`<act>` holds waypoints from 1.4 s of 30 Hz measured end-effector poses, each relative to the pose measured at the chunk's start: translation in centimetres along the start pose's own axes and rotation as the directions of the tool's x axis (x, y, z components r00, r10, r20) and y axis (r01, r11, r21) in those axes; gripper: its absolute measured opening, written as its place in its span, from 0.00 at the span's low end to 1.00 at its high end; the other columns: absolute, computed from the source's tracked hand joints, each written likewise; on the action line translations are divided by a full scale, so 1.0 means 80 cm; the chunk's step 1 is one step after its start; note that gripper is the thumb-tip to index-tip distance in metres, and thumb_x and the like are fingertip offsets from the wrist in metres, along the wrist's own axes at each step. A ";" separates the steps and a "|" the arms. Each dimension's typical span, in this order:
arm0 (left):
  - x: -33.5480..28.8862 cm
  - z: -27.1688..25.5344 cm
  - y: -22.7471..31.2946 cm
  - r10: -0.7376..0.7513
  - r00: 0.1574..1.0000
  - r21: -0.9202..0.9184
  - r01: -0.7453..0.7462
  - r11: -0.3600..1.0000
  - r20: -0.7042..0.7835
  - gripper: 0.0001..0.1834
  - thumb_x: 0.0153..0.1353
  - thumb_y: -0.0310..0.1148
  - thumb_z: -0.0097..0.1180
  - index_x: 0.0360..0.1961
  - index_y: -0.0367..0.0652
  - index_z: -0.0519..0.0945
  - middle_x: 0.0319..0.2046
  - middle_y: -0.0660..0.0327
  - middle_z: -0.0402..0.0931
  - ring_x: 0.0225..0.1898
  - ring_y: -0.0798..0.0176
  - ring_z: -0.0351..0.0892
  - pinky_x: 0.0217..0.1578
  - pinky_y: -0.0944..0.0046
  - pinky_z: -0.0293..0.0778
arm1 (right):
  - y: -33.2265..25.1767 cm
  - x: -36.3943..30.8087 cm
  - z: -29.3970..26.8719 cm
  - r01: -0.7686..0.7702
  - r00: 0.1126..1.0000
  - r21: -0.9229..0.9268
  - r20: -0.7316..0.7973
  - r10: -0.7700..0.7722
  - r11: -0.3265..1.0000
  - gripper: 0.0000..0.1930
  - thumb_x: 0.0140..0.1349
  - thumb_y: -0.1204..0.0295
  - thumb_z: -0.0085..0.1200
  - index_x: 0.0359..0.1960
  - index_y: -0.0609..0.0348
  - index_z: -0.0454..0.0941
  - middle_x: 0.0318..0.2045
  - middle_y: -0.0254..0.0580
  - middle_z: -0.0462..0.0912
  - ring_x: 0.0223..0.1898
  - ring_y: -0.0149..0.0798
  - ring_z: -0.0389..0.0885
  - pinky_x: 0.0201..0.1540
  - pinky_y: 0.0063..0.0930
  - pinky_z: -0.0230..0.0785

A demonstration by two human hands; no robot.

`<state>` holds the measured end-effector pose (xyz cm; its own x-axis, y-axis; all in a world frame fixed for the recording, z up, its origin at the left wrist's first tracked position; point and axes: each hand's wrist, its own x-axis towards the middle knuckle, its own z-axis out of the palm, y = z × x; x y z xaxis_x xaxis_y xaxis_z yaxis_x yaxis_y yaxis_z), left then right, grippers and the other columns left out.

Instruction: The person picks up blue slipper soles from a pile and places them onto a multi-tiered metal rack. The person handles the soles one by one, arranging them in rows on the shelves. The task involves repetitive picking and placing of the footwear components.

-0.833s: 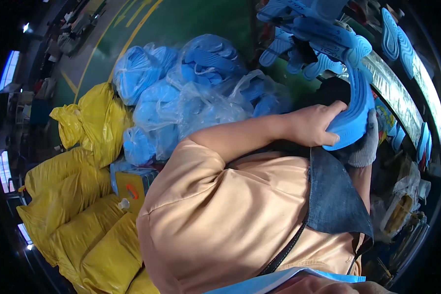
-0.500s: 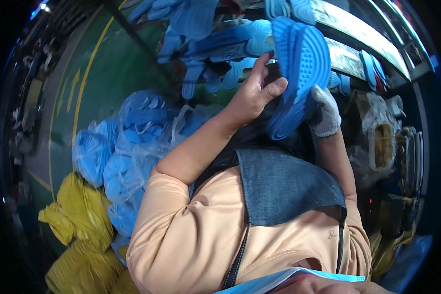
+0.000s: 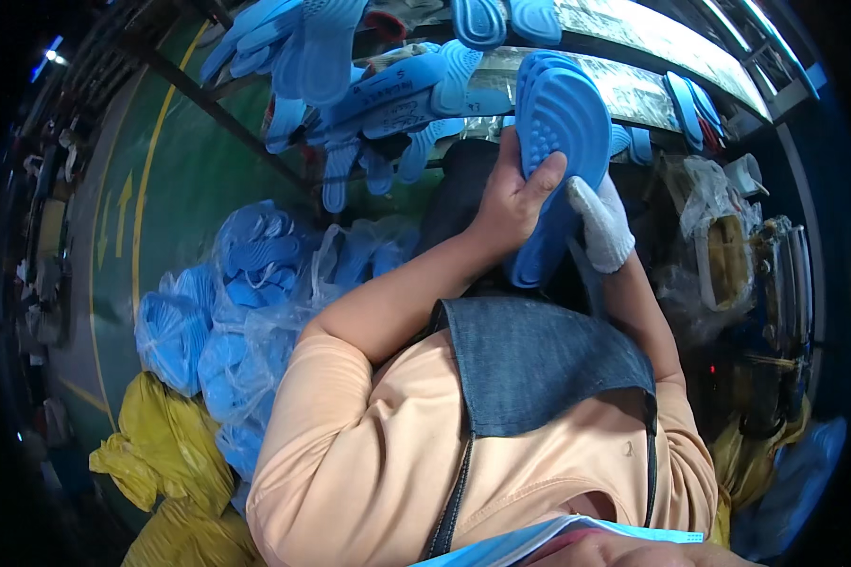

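Observation:
A small stack of blue shoe soles (image 3: 567, 118) with ridged, studded faces stands upright in front of my chest. Bare, my left hand (image 3: 520, 194) clasps its left side, with the thumb lying on the front sole and the other fingers hidden behind. On the opposite side my right hand (image 3: 603, 225), in a white knit glove, is closed around the edge. How many soles are stacked I cannot tell. Beyond them, more blue soles (image 3: 388, 80) lie in an overlapping heap on a rack.
Clear plastic bags of blue soles (image 3: 255, 255) sit on the green floor (image 3: 184, 180) to the left, with yellow bags (image 3: 165, 439) nearer me. Pale rack boards (image 3: 633, 90) run across the far side. At right stands a plastic-wrapped item (image 3: 723, 250).
My left hand, held off the stack with its fingers apart before, now grips its left side. The stack has turned slightly, and the whole view has shifted a little.

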<state>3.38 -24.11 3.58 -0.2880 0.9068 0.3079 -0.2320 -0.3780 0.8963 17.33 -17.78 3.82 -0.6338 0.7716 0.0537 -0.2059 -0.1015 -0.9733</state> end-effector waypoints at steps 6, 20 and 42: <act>-0.003 -0.082 -0.007 -0.261 0.965 0.034 0.262 0.964 -0.019 0.26 0.68 0.38 0.51 0.62 0.37 0.63 0.48 0.55 0.76 0.50 0.62 0.76 0.52 0.62 0.70 | -0.029 0.047 -0.036 -0.240 0.970 0.006 -0.047 0.240 0.971 0.19 0.66 0.66 0.51 0.55 0.63 0.68 0.41 0.39 0.79 0.38 0.31 0.79 0.42 0.27 0.73; -0.335 -0.508 -0.100 -0.207 0.117 -0.136 0.441 0.887 -0.971 0.10 0.61 0.29 0.53 0.41 0.38 0.80 0.33 0.60 0.80 0.33 0.65 0.79 0.32 0.66 0.72 | 0.061 0.373 -0.338 -0.112 0.973 -0.949 -0.044 0.228 0.296 0.38 0.65 0.44 0.47 0.63 0.69 0.67 0.54 0.51 0.78 0.55 0.43 0.76 0.58 0.35 0.66; -0.412 -0.673 -0.127 -0.159 0.599 0.595 0.655 -0.467 -0.785 0.18 0.58 0.32 0.49 0.50 0.46 0.80 0.47 0.53 0.78 0.55 0.47 0.73 0.53 0.48 0.70 | -0.027 0.137 -0.218 -0.276 0.944 -0.930 -0.310 -0.110 0.244 0.28 0.70 0.56 0.44 0.64 0.64 0.65 0.63 0.51 0.69 0.62 0.47 0.68 0.65 0.32 0.57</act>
<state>-34.78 -60.25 -32.85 -0.8646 0.4571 -0.2086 0.4723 0.8810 -0.0268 23.85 1.85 2.58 -0.3450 0.9344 0.0891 0.8179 0.3458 -0.4599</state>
